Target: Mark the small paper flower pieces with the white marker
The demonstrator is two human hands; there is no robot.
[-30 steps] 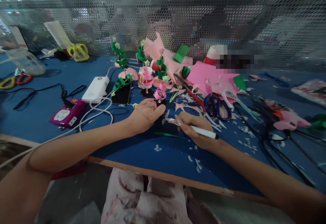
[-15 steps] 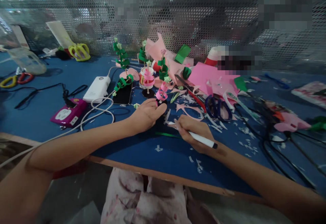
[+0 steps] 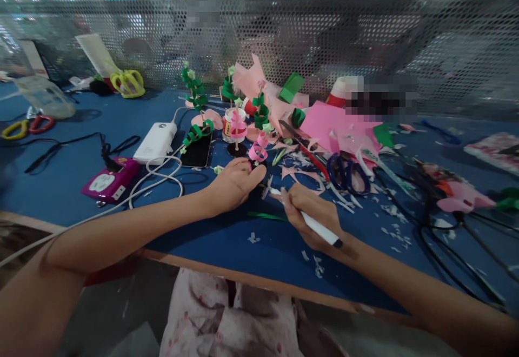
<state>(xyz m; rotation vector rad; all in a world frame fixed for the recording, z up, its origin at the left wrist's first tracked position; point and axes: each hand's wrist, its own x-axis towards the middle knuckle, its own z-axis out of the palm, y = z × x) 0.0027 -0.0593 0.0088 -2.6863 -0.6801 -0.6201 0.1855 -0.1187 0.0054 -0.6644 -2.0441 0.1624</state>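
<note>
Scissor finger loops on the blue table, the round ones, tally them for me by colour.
Yellow loop: 1
Red loop: 1
Dark blue loops: 2
Total: 4
The long red handle shows no round loop, so I left it out.

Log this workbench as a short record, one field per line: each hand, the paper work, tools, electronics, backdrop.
Left hand: the left hand rests low over the table; what lies beneath is largely hidden
Right hand: the right hand grips a white pen, black end toward the wrist
Paper work: green paper spirals on sticks; bright pink sheet
Tools: blue-handled scissors
Electronics: white power bank, dark-screened phone, purple socket block
Backdrop: perforated screen
</note>
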